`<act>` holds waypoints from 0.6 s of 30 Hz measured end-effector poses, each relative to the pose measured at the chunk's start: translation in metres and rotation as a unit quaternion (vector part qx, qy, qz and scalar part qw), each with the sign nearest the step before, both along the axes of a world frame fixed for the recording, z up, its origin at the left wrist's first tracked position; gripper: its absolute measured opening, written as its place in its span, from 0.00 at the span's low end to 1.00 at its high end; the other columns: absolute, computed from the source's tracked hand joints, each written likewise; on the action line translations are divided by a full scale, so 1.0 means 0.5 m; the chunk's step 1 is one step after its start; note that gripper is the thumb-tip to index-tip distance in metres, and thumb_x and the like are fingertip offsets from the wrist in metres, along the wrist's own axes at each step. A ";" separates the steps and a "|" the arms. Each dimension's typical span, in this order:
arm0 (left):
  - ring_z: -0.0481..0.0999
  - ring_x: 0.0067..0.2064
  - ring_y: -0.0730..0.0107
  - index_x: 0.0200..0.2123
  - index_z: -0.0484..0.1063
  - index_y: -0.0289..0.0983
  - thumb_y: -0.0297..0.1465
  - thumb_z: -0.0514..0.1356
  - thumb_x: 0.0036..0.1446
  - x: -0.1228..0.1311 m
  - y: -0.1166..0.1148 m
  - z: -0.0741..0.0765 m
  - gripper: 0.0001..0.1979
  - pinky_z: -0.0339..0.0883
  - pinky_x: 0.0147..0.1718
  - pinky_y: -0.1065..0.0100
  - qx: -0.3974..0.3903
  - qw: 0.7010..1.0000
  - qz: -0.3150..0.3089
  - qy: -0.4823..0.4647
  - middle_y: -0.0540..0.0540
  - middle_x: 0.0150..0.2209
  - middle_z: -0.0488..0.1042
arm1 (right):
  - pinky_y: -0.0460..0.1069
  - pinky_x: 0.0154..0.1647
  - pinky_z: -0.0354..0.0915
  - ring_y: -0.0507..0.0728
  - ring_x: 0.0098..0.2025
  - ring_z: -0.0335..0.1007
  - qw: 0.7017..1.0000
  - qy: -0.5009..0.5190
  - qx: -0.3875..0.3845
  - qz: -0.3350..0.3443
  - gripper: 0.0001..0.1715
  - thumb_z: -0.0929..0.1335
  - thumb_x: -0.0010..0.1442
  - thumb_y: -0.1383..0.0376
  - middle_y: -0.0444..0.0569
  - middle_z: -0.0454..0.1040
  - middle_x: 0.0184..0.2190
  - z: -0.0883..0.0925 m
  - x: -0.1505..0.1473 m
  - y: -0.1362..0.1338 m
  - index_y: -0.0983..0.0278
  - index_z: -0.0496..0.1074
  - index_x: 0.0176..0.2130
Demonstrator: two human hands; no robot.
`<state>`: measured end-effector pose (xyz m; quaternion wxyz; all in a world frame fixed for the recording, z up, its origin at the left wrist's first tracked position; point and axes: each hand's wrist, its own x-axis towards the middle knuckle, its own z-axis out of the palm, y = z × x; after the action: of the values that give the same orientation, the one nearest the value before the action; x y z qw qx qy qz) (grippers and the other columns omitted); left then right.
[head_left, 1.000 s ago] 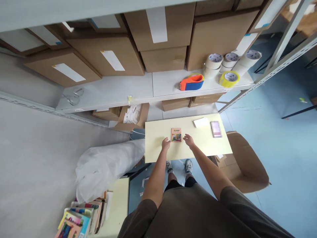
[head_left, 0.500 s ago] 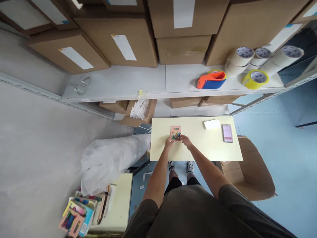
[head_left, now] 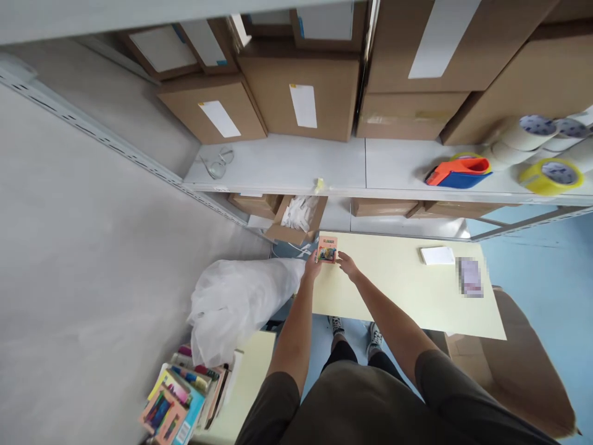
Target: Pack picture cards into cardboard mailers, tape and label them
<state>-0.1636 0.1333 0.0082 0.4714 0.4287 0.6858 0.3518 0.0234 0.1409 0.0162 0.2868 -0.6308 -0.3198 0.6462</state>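
Observation:
A small pink book [head_left: 327,249] with a colourful picture on its cover is at the left end of the pale yellow table [head_left: 393,278]. My left hand [head_left: 312,266] grips its lower left edge, thumb and fingers closed on it. Beside the right edge, my right hand [head_left: 348,266] has its fingers apart, with a narrow gap to the cover. A white pad-like stack [head_left: 437,256] and a phone [head_left: 471,277], blurred out, lie farther right on the table.
A shelf [head_left: 287,164] behind the table carries cardboard boxes [head_left: 301,93], an orange and blue tape dispenser [head_left: 458,172] and tape rolls [head_left: 551,177]. To the left are a white plastic-wrapped bundle [head_left: 236,303] and a pile of books [head_left: 178,395]. An open carton [head_left: 523,364] stands right.
My view has swung left. The book has moved left across the table to its left end, held in my left hand. My right hand has come slightly away from the book's right edge.

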 end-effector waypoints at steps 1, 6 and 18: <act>0.74 0.65 0.46 0.64 0.73 0.36 0.31 0.69 0.58 -0.001 -0.004 0.015 0.30 0.63 0.68 0.49 -0.017 1.000 0.011 0.006 0.36 0.63 0.76 | 0.64 0.60 0.70 0.72 0.63 0.73 1.000 -0.021 0.016 0.000 0.37 0.76 0.49 0.55 0.59 0.76 0.63 0.010 0.010 -0.004 0.59 0.78 0.58; 0.73 0.66 0.48 0.64 0.73 0.36 0.33 0.63 0.64 0.015 -0.031 0.102 0.25 0.68 0.65 0.52 0.049 0.999 0.008 0.013 0.35 0.64 0.75 | 0.63 0.62 0.70 0.67 0.63 0.73 0.980 -0.124 0.153 -0.009 0.34 0.70 0.57 0.55 0.56 0.76 0.63 0.103 0.111 -0.035 0.57 0.75 0.61; 0.73 0.66 0.54 0.63 0.74 0.43 0.35 0.61 0.65 0.264 0.011 0.308 0.23 0.68 0.66 0.51 0.226 0.967 -0.107 0.043 0.40 0.65 0.75 | 0.63 0.65 0.69 0.66 0.62 0.74 0.903 -0.292 0.295 -0.112 0.29 0.67 0.65 0.53 0.52 0.76 0.63 0.399 0.457 -0.117 0.54 0.74 0.63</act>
<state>-0.0315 0.1388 0.1623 0.3674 0.6094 0.5586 0.4263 0.2518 0.0824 0.2158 0.4235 -0.7096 -0.4928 0.2725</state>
